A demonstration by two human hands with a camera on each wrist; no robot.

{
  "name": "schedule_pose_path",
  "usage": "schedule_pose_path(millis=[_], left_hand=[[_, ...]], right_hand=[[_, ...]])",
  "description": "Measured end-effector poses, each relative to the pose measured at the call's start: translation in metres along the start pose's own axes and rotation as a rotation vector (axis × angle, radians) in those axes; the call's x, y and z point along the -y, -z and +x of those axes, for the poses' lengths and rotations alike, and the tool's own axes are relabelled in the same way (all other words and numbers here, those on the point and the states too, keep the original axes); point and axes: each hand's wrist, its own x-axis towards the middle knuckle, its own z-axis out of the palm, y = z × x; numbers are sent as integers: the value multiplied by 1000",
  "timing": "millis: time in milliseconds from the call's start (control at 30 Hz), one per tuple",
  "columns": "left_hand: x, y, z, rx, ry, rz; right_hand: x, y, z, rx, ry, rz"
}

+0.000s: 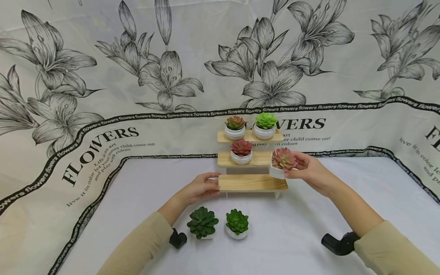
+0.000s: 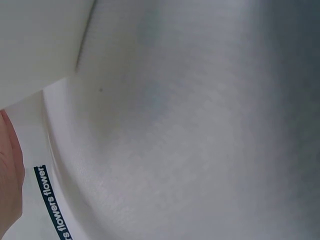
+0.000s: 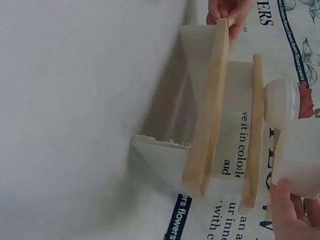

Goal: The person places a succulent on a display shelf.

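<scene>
My right hand point(image 1: 314, 173) pinches a square white pot with a pink succulent point(image 1: 284, 158), over the right end of the middle step. The pot point(image 3: 302, 155) also shows in the right wrist view, fingertips against its side. My left hand point(image 1: 201, 189) grips the left end of the bottom board of a three-step wooden plant stand point(image 1: 252, 183); the right wrist view shows those fingers point(image 3: 232, 12) around the board's end. A dark red succulent point(image 1: 241, 151) in a round white pot sits on the middle step. Only an edge of the left hand point(image 2: 10, 175) appears in the left wrist view.
On the top step stand a reddish-green succulent point(image 1: 235, 126) and a bright green one point(image 1: 264, 124). Two more potted plants, a dark green succulent point(image 1: 203, 223) and a green succulent point(image 1: 237, 223), stand on the white table before the stand. Behind hangs a flower-printed cloth point(image 1: 192, 130).
</scene>
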Motion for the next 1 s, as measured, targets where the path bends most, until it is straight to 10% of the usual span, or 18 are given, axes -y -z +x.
schedule_pose_path(millis=[1000], left_hand=[[3,1,2,-11,1,-7]], right_hand=[[3,-3,53,-3,-21,84]])
